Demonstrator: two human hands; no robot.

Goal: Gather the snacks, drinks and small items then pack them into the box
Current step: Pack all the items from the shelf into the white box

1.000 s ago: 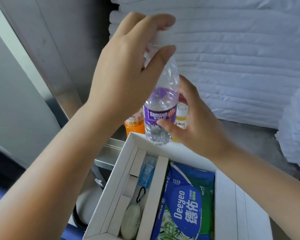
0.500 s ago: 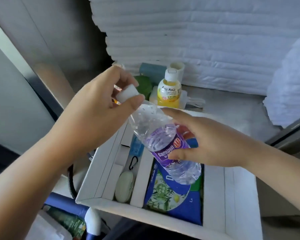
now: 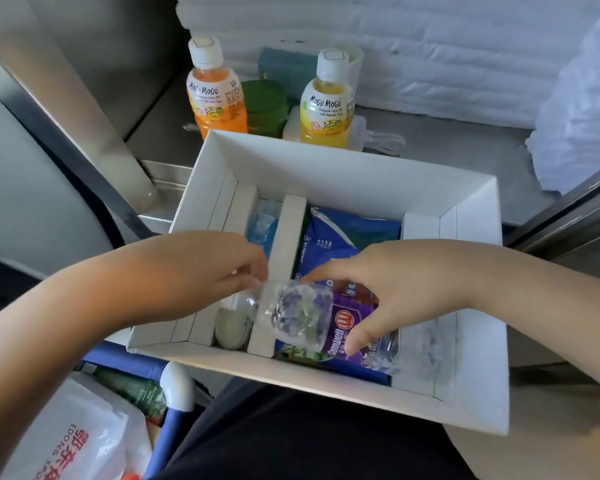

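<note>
The left hand (image 3: 205, 271) has its fingers curled over the neck end of a clear water bottle (image 3: 298, 317), hiding the cap, while the right hand (image 3: 395, 289) grips the purple-labelled body. The bottle lies on its side by the near edge of the white box (image 3: 343, 150), across the cardboard divider (image 3: 291, 223), covering much of a blue wipes pack (image 3: 336, 244) and part of a pale oval item (image 3: 231, 327) I cannot identify. Past the box's far edge stand an orange Mogu Mogu bottle (image 3: 217, 102) and a yellow Mogu Mogu bottle (image 3: 326, 112), a green jar (image 3: 264, 109) half hidden between them.
</note>
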